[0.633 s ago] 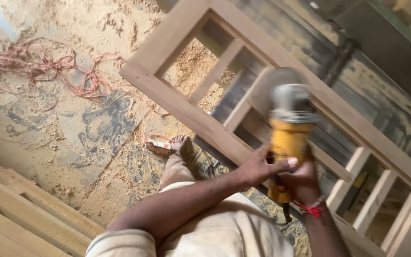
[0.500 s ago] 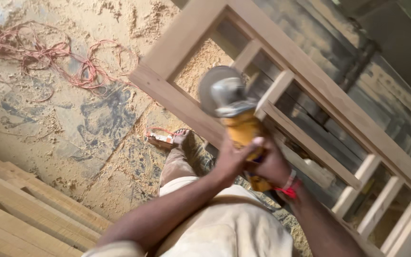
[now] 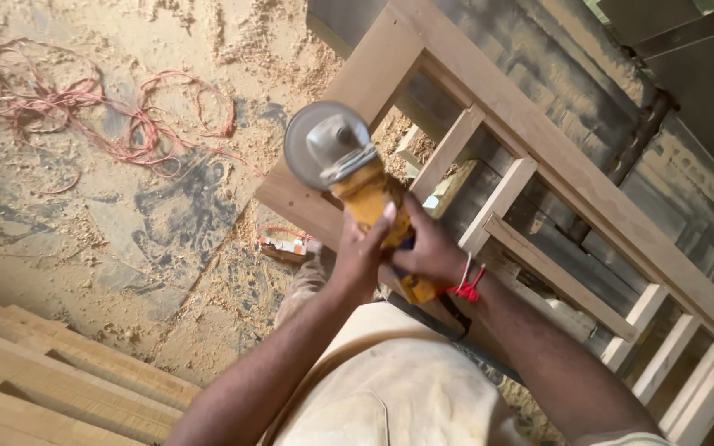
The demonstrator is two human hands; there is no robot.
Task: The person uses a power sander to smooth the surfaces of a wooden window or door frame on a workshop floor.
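Both hands, the left hand (image 3: 359,256) and right hand (image 3: 426,252), close around the yellow body of a grinder (image 3: 355,182), lifting its disc clear of the wooden frame (image 3: 539,144) just behind, above the sawdust-strewn floor (image 3: 84,215), apparently for control.

There is just one view, from a camera on the person's head. It looks almost straight down, so the person's own chest and arms fill the near, bottom part. The picture is tipped (the wooden frame (image 3: 539,149) runs slantwise from the top middle to the lower right). The sawdust floor (image 3: 126,223) lies farther below, on the left.
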